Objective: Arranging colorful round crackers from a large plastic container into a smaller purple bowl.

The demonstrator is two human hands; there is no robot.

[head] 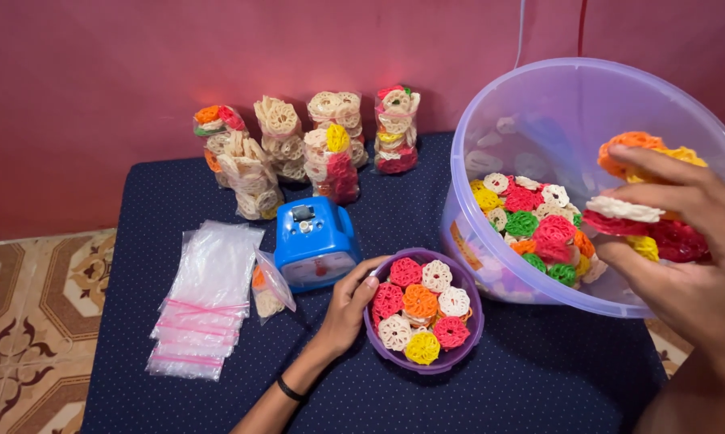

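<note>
A plain pink-red wall (137, 72) rises behind, well beyond the hands — below it a patterned tile floor (32, 321) at left, beside the dotted navy table covering (539, 378).
</note>
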